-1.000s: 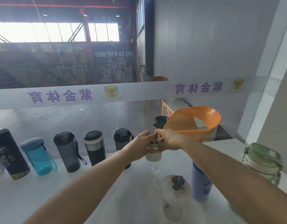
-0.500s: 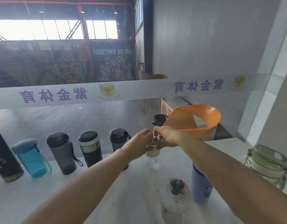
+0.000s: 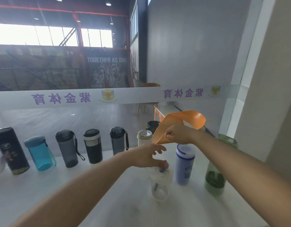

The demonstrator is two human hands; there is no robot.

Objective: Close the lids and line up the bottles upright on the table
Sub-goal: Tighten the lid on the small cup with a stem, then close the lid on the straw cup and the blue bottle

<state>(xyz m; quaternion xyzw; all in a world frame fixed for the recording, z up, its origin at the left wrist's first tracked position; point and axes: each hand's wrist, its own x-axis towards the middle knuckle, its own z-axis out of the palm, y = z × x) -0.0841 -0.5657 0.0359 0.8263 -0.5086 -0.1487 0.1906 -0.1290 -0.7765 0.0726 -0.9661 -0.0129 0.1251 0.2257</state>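
Note:
Several capped bottles stand upright in a row at the back of the white table (image 3: pixel 43 194): a black one (image 3: pixel 10 149), a blue one (image 3: pixel 40 153), a grey one (image 3: pixel 67 149), a black-and-silver one (image 3: pixel 92 145), another grey one (image 3: pixel 118 140) and a small white one with a silver lid (image 3: pixel 144 138). Nearer to me stand a clear bottle with a white lid (image 3: pixel 160 182), a lavender bottle (image 3: pixel 184 163) and a green glass bottle (image 3: pixel 215 177). My left hand (image 3: pixel 149 156) reaches down with spread fingers, its fingertips on the clear bottle's lid. My right hand (image 3: pixel 179 134) hovers above the lavender bottle, fingers curled, holding nothing.
An orange chair back (image 3: pixel 187 122) rises behind the table's far edge, beside a dark bottle top (image 3: pixel 153 125). A glass partition with a white banner (image 3: pixel 76 99) stands behind the row. A wall closes the right side.
Both hands have let go of the small white bottle, which now stands at the right end of the row. My left hand dropped to the clear bottle's lid; my right hand drew back rightward.

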